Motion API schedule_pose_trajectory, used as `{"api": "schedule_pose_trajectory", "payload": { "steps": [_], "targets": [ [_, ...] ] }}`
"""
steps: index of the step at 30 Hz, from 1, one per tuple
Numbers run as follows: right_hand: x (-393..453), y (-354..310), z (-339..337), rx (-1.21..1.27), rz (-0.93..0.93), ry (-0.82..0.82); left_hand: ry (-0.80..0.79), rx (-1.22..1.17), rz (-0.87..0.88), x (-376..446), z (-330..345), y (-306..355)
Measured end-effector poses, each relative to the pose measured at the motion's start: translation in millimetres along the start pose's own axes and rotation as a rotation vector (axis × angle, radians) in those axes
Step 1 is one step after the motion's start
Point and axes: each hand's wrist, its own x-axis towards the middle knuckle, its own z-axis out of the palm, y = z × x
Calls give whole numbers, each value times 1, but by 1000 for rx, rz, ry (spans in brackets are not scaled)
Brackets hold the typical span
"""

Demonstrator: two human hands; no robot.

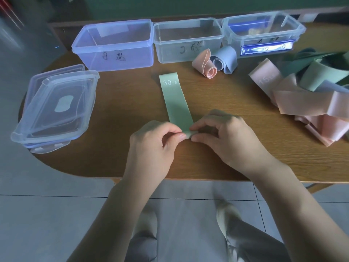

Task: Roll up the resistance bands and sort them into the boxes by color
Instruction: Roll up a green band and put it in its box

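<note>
A light green band [175, 101] marked "30 LB" lies flat and lengthwise on the wooden table [117, 114]. Its near end is curled into a small first turn. My left hand [156, 140] pinches that end from the left with thumb and forefinger. My right hand [224, 135] pinches it from the right. Three clear boxes stand along the back: a left box [115, 44], a middle box [187, 40] and a right box [262, 33] with a blue strip on its front. A rolled pink band [204, 65] and a rolled blue band [225, 59] sit in front of the middle box.
A heap of loose pink, green and blue bands [309, 91] lies at the right of the table. Stacked clear lids [54, 108] rest at the table's left edge. The near table edge runs just behind my wrists, with tiled floor below.
</note>
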Motion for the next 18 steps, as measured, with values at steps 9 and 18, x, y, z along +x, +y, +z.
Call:
{"api": "schedule_pose_trajectory", "payload": {
  "steps": [9,18],
  "targets": [
    [-1,0,8,-93,-30,135,-49,15,-46,4,-2,-4],
    [1,1,10,-71,-17,124,1,50,-7,7,6,-10]
  ]
}}
